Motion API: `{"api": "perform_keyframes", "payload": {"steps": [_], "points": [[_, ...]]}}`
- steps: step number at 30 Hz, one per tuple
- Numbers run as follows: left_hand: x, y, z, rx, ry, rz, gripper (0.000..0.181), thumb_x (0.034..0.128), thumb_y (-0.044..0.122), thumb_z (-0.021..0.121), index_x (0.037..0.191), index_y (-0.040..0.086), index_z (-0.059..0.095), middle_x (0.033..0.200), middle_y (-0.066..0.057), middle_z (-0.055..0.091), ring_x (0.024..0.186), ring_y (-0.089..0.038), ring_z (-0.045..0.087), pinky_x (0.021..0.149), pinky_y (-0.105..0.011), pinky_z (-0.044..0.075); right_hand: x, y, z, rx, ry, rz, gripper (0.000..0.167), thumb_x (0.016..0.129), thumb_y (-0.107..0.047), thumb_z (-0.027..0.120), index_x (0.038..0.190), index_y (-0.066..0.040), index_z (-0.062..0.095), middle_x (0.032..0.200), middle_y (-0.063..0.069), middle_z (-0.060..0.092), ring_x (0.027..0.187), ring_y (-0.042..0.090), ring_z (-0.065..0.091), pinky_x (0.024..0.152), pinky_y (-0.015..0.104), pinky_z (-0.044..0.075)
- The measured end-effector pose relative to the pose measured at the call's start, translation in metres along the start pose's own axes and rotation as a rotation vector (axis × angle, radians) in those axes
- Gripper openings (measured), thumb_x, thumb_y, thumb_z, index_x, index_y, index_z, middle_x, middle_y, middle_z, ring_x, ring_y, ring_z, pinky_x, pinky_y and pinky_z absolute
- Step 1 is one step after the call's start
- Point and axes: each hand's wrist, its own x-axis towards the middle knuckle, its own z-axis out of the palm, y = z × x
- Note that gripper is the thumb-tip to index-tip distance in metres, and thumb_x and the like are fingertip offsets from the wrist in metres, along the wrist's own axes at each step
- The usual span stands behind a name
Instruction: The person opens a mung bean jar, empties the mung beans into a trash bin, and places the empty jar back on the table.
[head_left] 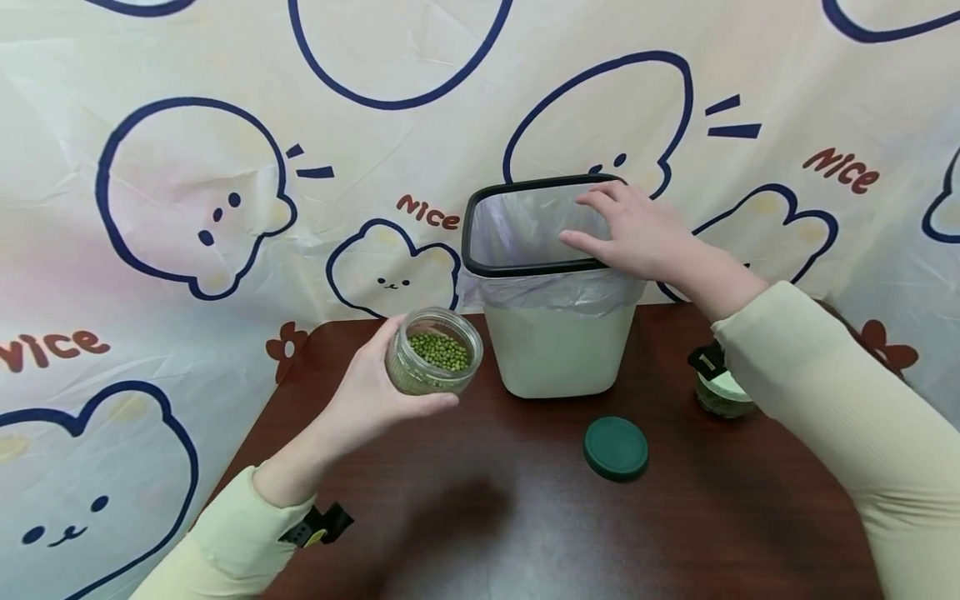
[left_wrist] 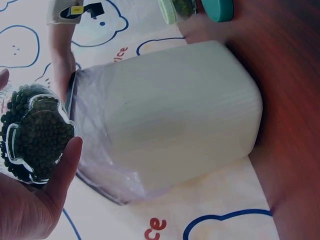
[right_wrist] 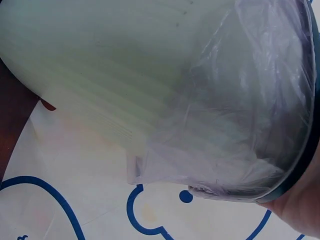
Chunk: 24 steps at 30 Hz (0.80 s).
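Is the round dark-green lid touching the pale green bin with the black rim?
Apart: the head view shows a strip of brown table between the lid and the base of the bin.

Small jar (head_left: 722,406) partly hidden by a sleeve (head_left: 810,392); floor of the bin (head_left: 558,350) unseen; right-wrist view crops the right hand (right_wrist: 297,207).

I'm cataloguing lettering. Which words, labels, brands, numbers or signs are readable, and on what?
"Nice": red, twice in full, on the patterned sheet, head view.
"ice": same sheet, head view's left edge, N clipped.
"ice" and "ce": partial, same sheet, left wrist view.
Yellow marks on the wrist straps: too small to read.
Held jar, bin, green lid: nothing readable.
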Motion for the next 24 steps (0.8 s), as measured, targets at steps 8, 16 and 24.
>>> {"api": "perform_keyframes", "payload": {"steps": [8,16,24], "points": [[0.008,0.004,-0.014,0.020,0.061,0.004,0.080,0.0697,0.015,0.088,0.137,0.009,0.045,0.122,-0.005,0.057,0.106,-0.020,0.056,0.088,-0.043,0.049,0.004,0.002,0.002,-0.035,-0.139,0.044,0.082,0.095,-0.064,0.038,0.153,-0.006,0.027,0.158,0.020,0.015,0.144,0.037,0.012,0.112,0.058,0.016],[0.024,0.013,-0.027,0.015,0.090,0.043,0.078,0.0723,0.013,0.086,0.138,0.009,0.043,0.124,-0.005,0.055,0.108,-0.020,0.054,0.090,-0.043,0.048,0.006,0.003,0.001,-0.031,-0.179,0.057,0.086,0.095,-0.065,0.037,0.154,-0.005,0.022,0.159,0.022,0.006,0.146,0.035,0.004,0.113,0.058,0.009],[0.042,0.021,-0.035,0.029,0.104,0.070,0.078,0.0743,0.016,0.085,0.139,0.011,0.042,0.124,-0.004,0.054,0.109,-0.018,0.053,0.091,-0.041,0.047,0.006,0.002,0.001,-0.029,-0.183,0.058,0.085,0.095,-0.066,0.036,0.154,-0.005,0.023,0.159,0.021,0.006,0.146,0.034,0.003,0.112,0.059,0.008]]}}
